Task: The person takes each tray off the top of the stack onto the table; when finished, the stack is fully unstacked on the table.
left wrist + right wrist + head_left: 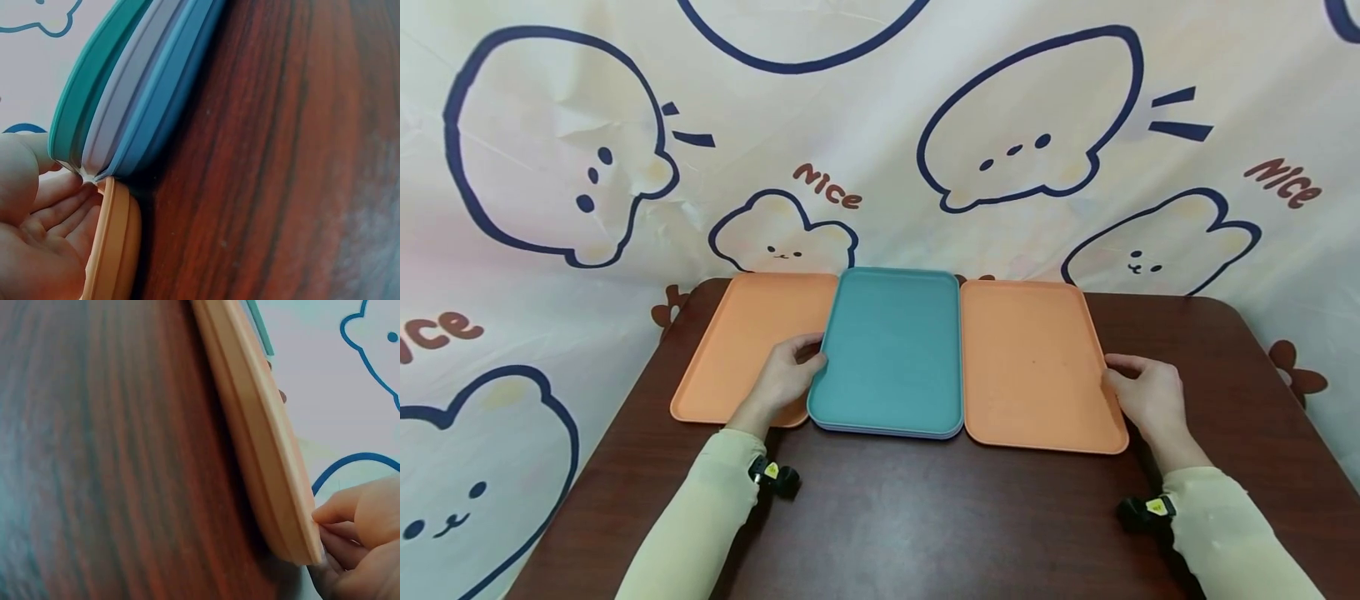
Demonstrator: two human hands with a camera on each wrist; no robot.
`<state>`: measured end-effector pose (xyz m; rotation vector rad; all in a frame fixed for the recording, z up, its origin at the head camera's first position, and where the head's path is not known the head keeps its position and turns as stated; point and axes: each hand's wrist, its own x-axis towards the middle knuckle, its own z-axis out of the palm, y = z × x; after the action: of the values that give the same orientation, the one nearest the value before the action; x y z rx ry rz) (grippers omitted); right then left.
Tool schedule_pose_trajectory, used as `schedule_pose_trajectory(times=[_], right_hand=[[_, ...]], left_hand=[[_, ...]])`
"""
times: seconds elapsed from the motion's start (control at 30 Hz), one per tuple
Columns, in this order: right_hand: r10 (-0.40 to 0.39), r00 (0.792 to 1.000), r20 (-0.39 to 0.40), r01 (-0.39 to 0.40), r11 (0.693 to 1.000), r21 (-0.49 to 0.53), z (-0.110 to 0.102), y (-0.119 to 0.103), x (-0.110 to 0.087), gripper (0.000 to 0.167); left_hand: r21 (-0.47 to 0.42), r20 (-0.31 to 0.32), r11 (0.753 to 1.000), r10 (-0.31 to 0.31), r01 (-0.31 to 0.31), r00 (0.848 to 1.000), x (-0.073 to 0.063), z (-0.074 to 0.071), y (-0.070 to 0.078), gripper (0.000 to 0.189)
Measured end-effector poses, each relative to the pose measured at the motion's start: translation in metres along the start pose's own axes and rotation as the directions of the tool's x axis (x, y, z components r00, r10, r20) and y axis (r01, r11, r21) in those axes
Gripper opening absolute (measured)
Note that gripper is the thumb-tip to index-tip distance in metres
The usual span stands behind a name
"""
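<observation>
A teal tray (pixel 891 350) lies on top of a stack in the middle. Under it, the left wrist view shows a lilac tray (pixel 128 94) and a blue tray (pixel 165 94). My left hand (pixel 786 372) grips the stack's left edge, thumb at the teal rim and fingertips lower at its side. That hand is above the left orange tray (pixel 730 358), which sits against the stack. On the other side, the right orange tray (pixel 1033 367) lies beside the stack. My right hand (pixel 1148 398) pinches its right edge between thumb and fingers.
The trays stand toward the back of a dark brown wooden table (pixel 880 517). Right behind the table hangs a pale cloth (pixel 880 125) with cartoon drawings, also along the left side. Each wrist carries a small black camera (pixel 775 475).
</observation>
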<state>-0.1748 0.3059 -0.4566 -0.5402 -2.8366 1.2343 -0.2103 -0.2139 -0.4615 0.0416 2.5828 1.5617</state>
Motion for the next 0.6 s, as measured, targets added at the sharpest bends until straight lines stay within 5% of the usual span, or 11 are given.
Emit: schedule_pose_trajectory(times=[0.23, 0.4, 0.6], right_hand=[[-0.008, 0.999, 0.040, 0.008, 1.000, 0.009, -0.003, 0.001, 0.000, 0.045], [0.006, 1.000, -0.028, -0.004, 0.998, 0.068, -0.004, -0.008, -0.008, 0.044], [-0.088, 0.994, -0.070, 0.096, 0.987, 0.132, 0.004, -0.032, -0.019, 0.042]], left_hand=[[0.001, -0.004, 1.000, -0.001, 0.001, 1.000, -0.001, -0.001, 0.001, 0.050], [-0.005, 0.001, 1.000, -0.002, 0.002, 1.000, 0.000, 0.000, 0.003, 0.051], [-0.013, 0.005, 1.000, -0.006, 0.006, 1.000, 0.000, 0.000, 0.004, 0.050]])
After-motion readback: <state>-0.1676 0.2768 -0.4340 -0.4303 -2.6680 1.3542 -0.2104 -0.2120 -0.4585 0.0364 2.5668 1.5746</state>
